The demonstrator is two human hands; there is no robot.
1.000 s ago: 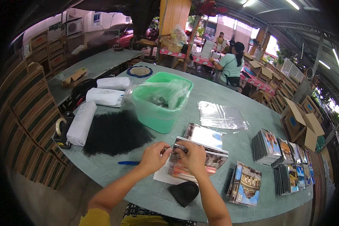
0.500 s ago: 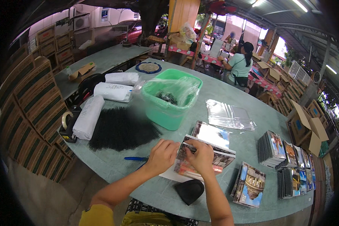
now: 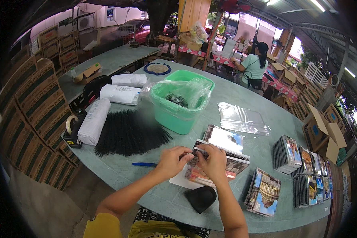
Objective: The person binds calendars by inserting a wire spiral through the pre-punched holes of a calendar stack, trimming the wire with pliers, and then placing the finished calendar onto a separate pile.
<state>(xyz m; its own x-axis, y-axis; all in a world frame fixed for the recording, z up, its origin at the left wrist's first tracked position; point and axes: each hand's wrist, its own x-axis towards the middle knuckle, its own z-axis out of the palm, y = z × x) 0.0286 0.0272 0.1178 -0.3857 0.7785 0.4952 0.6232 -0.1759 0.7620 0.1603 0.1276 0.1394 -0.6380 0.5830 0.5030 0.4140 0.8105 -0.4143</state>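
Note:
In the middle of the near table edge, my right hand [image 3: 212, 162] grips a spiral notebook [image 3: 237, 163] by its left end, thumb and fingers closed. Beside it my left hand [image 3: 173, 162] is pinched at that same bound edge; whatever is between its fingertips is too small to make out. Under the hands lies another notebook with an orange-red cover [image 3: 204, 175] on a white sheet. Behind them is a notebook with a shiny cover [image 3: 223, 139]. A rounded black pad [image 3: 201, 199] sits nearest me, and a blue pen [image 3: 144, 164] lies left of my left hand.
Black plastic coils [image 3: 129, 135] spread at the left, by white wrapped rolls [image 3: 95, 121] and a tape dispenser [image 3: 73, 131]. A green bin [image 3: 174, 119] stands behind my hands. Clear plastic sleeves [image 3: 244, 119] and notebook stacks [image 3: 263, 192] lie to the right. A person [image 3: 252, 65] works beyond.
My left hand has shifted slightly right, its fingertips coming up against the notebook's bound edge. The right hand keeps its grip, and the notebook is almost unmoved.

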